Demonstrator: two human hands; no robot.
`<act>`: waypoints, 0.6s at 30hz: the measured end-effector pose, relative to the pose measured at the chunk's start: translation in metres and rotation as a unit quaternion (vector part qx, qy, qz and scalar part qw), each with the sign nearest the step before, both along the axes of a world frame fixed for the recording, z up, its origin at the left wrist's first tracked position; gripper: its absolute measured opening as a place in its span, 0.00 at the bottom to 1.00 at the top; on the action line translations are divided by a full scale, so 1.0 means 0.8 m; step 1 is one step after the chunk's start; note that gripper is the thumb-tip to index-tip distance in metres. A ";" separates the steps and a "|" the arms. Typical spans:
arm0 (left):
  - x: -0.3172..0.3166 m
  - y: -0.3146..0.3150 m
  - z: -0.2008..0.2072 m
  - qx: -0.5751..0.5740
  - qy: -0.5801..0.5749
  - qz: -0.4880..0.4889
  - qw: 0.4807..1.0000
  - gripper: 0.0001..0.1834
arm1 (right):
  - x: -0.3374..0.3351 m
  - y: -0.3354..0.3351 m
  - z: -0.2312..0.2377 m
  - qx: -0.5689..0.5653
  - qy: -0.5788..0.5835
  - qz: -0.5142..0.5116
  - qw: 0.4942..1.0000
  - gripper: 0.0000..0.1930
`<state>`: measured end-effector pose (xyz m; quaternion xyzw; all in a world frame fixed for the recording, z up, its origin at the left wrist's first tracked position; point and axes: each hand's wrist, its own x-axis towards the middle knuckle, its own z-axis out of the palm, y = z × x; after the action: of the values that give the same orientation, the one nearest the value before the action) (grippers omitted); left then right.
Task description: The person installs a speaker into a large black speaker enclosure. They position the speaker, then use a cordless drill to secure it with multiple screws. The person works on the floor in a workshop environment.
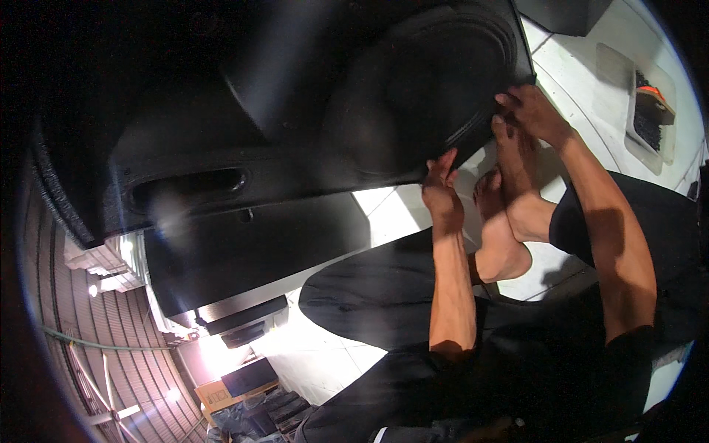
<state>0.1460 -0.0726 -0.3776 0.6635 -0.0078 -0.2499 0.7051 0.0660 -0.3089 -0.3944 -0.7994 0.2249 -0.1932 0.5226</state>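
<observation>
A large black speaker cabinet (295, 159) fills the upper part of the head view, tilted, with a round ridged recess (509, 44) near its right end and a recessed handle slot (188, 188) at its lower left. My left hand (443, 192) is at the cabinet's lower edge, its fingers apart and pointing up along the panel. At the right corner of the cabinet is my right hand (535, 112), its fingers bent together against the edge. Whatever may be between those fingers is too dark and small to tell.
My bare feet (509, 199) rest on the white tiled floor just below the cabinet's corner. A translucent tub (668, 144) at the right holds black small parts and an orange-topped item. Another black box (258, 247) stands beneath the cabinet; a cardboard box (214, 395) lies lower left.
</observation>
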 end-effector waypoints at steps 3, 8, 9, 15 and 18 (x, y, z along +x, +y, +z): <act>-0.005 -0.005 0.017 -0.093 0.056 0.008 0.994 0.24 | -0.008 -0.004 0.008 0.061 0.022 -0.006 0.998 0.23; -0.014 -0.011 0.030 -0.334 0.256 0.020 0.907 0.46 | -0.013 -0.004 0.015 0.085 0.018 -0.009 0.996 0.23; -0.015 -0.013 0.031 -0.340 0.262 0.033 0.903 0.46 | -0.014 -0.003 0.022 0.076 0.024 -0.019 0.997 0.22; -0.021 -0.025 0.038 -0.383 0.311 0.058 0.868 0.57 | -0.009 -0.004 0.019 0.065 0.030 -0.014 0.997 0.21; -0.019 -0.034 0.028 -0.448 0.320 -0.033 0.834 0.72 | -0.005 -0.007 0.005 0.039 -0.014 -0.001 0.999 0.21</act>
<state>0.1310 -0.1001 -0.3551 0.1570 0.0856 -0.4406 0.8797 0.0622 -0.3148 -0.3905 -0.7750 0.2258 -0.1962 0.5567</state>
